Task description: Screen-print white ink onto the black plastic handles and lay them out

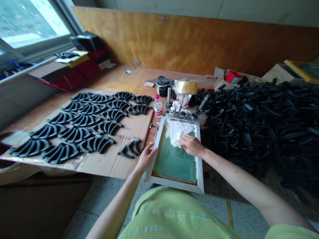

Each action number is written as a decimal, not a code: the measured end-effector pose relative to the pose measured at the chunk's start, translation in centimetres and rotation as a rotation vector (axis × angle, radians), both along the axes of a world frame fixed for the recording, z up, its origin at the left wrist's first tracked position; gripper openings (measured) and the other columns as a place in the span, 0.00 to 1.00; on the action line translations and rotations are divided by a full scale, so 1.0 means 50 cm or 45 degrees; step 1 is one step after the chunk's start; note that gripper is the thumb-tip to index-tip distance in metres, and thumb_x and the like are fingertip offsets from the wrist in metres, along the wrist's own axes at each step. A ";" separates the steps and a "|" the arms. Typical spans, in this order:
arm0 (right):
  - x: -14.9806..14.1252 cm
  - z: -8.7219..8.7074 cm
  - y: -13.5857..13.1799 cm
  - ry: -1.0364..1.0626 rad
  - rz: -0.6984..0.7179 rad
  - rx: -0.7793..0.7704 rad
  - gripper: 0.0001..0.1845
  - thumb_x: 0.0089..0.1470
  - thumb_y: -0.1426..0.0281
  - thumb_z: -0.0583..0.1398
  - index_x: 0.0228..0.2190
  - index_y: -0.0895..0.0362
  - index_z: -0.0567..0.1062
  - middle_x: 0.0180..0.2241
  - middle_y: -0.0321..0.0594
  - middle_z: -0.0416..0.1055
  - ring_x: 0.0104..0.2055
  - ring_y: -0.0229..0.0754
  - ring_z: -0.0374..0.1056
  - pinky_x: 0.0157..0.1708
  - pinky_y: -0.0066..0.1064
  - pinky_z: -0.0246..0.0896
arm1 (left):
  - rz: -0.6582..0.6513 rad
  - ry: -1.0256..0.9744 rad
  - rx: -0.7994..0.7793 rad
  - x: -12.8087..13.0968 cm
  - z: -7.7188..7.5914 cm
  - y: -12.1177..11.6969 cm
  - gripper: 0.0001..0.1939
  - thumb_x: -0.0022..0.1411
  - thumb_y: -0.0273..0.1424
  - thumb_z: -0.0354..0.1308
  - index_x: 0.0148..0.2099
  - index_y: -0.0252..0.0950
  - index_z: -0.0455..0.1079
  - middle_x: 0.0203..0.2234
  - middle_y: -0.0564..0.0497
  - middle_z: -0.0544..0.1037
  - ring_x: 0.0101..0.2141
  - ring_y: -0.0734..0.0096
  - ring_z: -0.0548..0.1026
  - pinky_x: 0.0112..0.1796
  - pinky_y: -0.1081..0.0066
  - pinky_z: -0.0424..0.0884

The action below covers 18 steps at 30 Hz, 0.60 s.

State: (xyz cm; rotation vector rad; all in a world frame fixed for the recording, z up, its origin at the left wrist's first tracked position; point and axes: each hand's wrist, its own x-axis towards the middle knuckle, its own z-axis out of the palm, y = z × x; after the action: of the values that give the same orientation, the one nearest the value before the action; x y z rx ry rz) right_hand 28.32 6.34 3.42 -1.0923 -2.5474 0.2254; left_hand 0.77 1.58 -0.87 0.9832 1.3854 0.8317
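Observation:
A screen printing frame (201,172) with green mesh (174,166) lies before me, its far end at a metal hinge clamp (183,116). White, paste-like material (171,127) is smeared over the upper part of the mesh. My right hand (193,145) is closed on a crumpled white rag (179,141) pressed against the mesh; whether it is cloth or tissue is hard to tell. At the frame's left edge, my left hand (147,156) grips the side, fingers partly hidden. Nearest to it is a small group of curved black plastic parts (129,149) on cardboard.
Rows of curved black parts (86,118) cover the cardboard sheet (104,162) on the left. A large heap of black parts (259,129) fills the right. Behind the frame stand a red-capped bottle (158,106), a black tub (163,87) and a yellow tape roll (185,87).

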 end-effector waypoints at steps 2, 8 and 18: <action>-0.004 0.027 0.038 0.029 -0.137 -0.026 0.12 0.56 0.71 0.59 0.43 0.54 0.75 0.36 0.40 0.73 0.40 0.43 0.67 0.40 0.31 0.60 | 0.010 -0.040 -0.030 0.002 0.025 -0.001 0.37 0.52 0.48 0.62 0.60 0.36 0.63 0.28 0.51 0.78 0.25 0.70 0.74 0.25 0.74 0.68; 0.050 0.099 0.174 0.124 -0.649 -0.018 0.27 0.54 0.64 0.61 0.56 0.45 0.66 0.41 0.38 0.75 0.38 0.45 0.70 0.39 0.33 0.61 | 0.038 -0.124 0.060 0.011 0.169 0.012 0.29 0.54 0.49 0.60 0.54 0.38 0.70 0.37 0.50 0.78 0.28 0.71 0.74 0.27 0.75 0.68; 0.144 -0.078 0.039 0.247 -0.793 -0.249 0.13 0.53 0.64 0.59 0.41 0.54 0.74 0.36 0.42 0.75 0.40 0.47 0.69 0.42 0.38 0.63 | 0.205 -0.476 0.455 0.100 0.282 0.132 0.25 0.60 0.48 0.52 0.53 0.38 0.65 0.37 0.48 0.77 0.34 0.69 0.76 0.30 0.73 0.72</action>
State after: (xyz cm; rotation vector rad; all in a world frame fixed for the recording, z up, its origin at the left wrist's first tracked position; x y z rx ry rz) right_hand 35.54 8.28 -0.50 -1.7745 -1.9316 0.3924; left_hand 5.77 8.20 13.24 0.9296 1.0202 1.3441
